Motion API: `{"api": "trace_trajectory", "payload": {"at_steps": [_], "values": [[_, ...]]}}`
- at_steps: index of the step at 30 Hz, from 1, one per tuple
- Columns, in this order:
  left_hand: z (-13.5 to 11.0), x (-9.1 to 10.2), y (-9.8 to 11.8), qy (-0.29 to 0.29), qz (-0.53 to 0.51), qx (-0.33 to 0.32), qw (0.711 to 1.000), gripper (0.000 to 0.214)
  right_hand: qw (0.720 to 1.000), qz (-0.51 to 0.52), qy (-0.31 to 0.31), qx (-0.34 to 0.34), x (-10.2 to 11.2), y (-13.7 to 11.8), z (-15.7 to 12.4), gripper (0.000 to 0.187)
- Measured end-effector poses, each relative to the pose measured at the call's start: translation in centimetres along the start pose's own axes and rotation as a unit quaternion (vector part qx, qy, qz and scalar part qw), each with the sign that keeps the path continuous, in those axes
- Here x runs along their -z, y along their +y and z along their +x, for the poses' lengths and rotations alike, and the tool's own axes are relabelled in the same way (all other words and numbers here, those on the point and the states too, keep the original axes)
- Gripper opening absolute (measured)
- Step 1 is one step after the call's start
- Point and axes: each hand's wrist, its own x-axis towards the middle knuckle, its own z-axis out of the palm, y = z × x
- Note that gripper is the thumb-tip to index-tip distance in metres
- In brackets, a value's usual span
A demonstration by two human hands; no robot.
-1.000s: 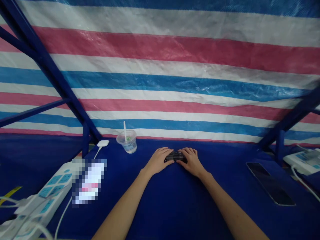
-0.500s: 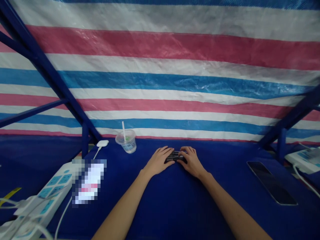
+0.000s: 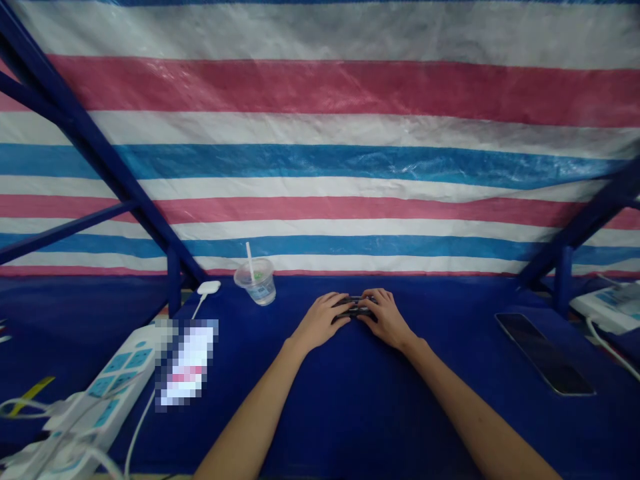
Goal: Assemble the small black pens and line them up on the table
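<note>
While the left hand and right hand grip a dark object, a cup and phone sit on blue cloth before a striped tarp.

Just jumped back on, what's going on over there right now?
A person is holding a small dark object between their left hand and right hand, fingers curled over it, above a blue cloth-covered table. It is too covered to identify. A clear plastic cup with a straw stands ahead and to the left, a white power strip lies at the left, and a smartphone lies face up at the right.
</note>
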Motion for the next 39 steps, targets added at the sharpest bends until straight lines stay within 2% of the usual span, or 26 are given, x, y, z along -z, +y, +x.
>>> {"api": "trace_trajectory", "payload": {"at_steps": [4,8,15,18,21,26,35,37,39], "values": [[0.0,0.2,0.0,0.022,-0.022,0.014,0.999,0.048,1.0,-0.003,0.0,0.012,0.0,0.1,0.0,0.011],[0.0,0.0,0.0,0.022,-0.025,-0.006,0.999,0.032,1.0,-0.016,-0.004,0.013,0.1,0.1,0.0,0.011],[0.1,0.0,0.2,0.039,-0.032,0.007,0.999,0.037,0.999,-0.029,0.011,0.013,-0.1,0.0,-0.1,0.004],[0.2,0.4,0.4,0.072,-0.037,-0.019,0.997,0.025,0.998,-0.04,0.044,0.004,-0.2,-0.2,-0.1,0.005],[0.3,0.7,0.5,0.12,-0.045,-0.042,0.991,0.015,0.997,-0.059,0.043,0.012,-0.1,-0.6,0.0,0.009],[0.2,1.1,0.7,0.168,-0.036,-0.052,0.984,0.016,0.992,-0.11,0.03,0.049,-0.1,-1.5,0.4,0.012],[0.3,1.4,1.8,0.084,-0.027,-0.022,0.996,0.048,0.993,-0.078,0.044,0.071,0.2,-2.0,0.4,0.015],[0.4,1.5,1.9,0.08,-0.035,-0.025,0.996,0.044,0.994,-0.071,0.038,0.068,0.3,-1.9,0.3,0.016],[0.4,1.4,1.8,0.092,-0.045,-0.025,0.994,0.03,0.996,-0.063,0.031,0.063,0.4,-1.6,0.2,0.02]]}}
